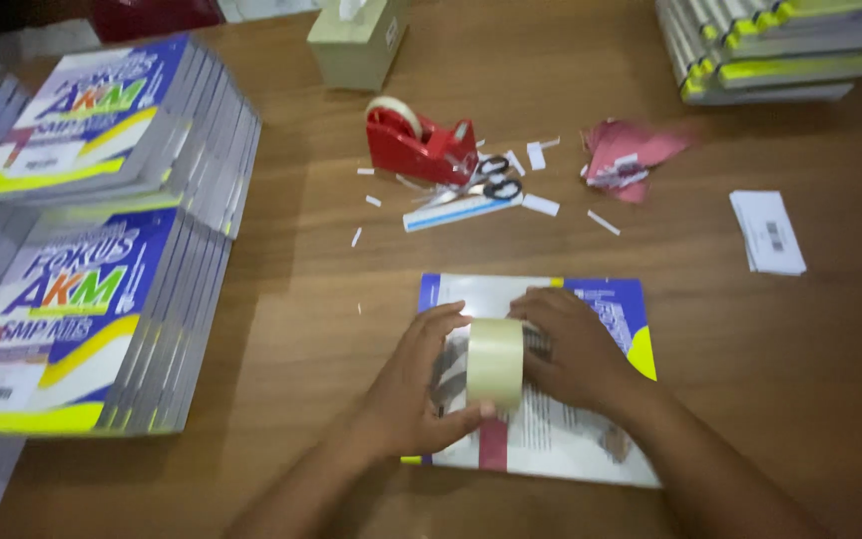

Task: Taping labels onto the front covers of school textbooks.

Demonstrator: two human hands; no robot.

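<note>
**Taping in progress: one book under the hands**

Left hand and right hand both clasp a wide clear tape roll, standing on edge on a book lying flat, back cover up, at the near table edge. Whether tape is laid cannot be told. Beyond: red dispenser, scissors, paper scraps. Stacked books remain left.

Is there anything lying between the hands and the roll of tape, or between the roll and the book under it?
Nothing visible. The left hand and right hand both touch the roll of tape, which stands on edge directly on the book on the table.
</note>
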